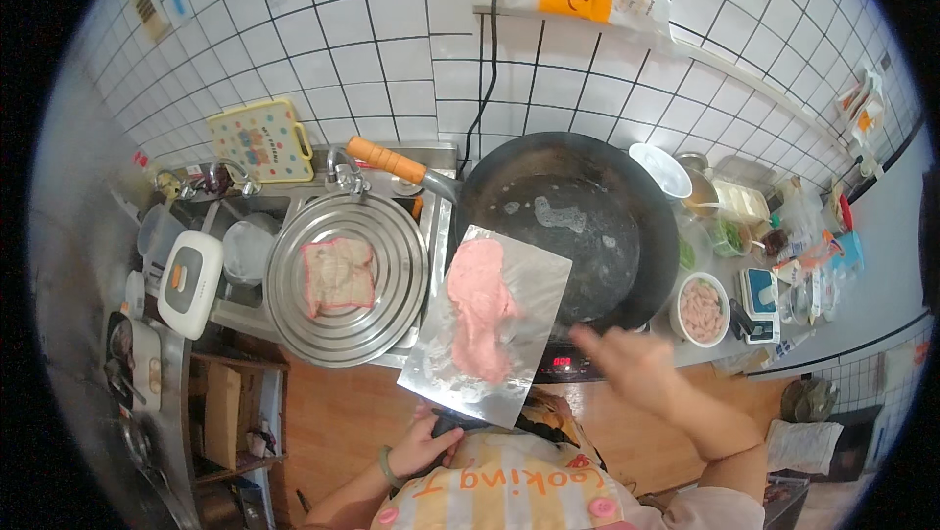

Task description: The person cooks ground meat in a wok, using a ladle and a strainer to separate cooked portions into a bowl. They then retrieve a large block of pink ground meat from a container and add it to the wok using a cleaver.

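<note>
My left hand [426, 442] grips the black handle [449, 423] of a broad, cleaver-like metal blade [534, 269]. The blade lies flat and tilted over the near left rim of a dark wok [653, 251]. A long smear of smooth pink paste, probably minced meat [481, 310], covers its middle. My right hand [639, 365] is blurred by movement just right of the blade, by the wok's near rim. Whether it holds a thin tool I cannot tell. Inside the wok are a little liquid and pale foam [562, 214].
The wok's wooden handle [385, 159] points left over a round metal lid [294, 317] bearing a cloth [339, 277]. At right stand a white bowl of pale pink pieces [701, 310], a kitchen scale [760, 302] and several containers. A lit cooker panel [562, 362] fronts the wok.
</note>
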The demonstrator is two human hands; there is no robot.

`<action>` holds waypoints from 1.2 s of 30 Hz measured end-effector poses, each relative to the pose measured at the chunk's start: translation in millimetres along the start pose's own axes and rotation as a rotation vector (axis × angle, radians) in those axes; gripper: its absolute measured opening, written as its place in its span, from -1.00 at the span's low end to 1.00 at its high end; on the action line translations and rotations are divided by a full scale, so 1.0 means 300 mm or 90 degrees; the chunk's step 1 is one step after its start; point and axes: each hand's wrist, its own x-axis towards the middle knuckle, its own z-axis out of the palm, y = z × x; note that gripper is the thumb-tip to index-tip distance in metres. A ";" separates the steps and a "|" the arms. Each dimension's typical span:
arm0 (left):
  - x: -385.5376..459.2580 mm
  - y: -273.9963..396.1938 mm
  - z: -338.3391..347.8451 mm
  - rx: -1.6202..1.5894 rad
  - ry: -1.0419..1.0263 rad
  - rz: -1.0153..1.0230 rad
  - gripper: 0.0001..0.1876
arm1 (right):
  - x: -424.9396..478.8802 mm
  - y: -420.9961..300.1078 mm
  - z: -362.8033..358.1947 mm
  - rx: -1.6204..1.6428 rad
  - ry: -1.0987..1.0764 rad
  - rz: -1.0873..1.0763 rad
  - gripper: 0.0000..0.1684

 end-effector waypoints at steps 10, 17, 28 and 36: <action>-0.006 0.011 0.013 -0.002 0.014 -0.003 -0.77 | 0.402 0.127 0.123 -0.012 0.030 -0.009 -0.52; -0.003 -0.008 0.005 0.128 0.035 0.058 -0.80 | 0.424 0.189 0.130 0.420 -0.063 0.344 -0.78; 0.013 -0.068 0.014 0.389 0.146 0.308 -0.73 | 0.382 0.176 0.041 0.601 -0.308 0.331 -0.78; -0.023 0.018 0.028 0.261 0.061 0.020 -0.70 | 0.208 0.050 0.039 0.359 -0.214 0.188 -0.78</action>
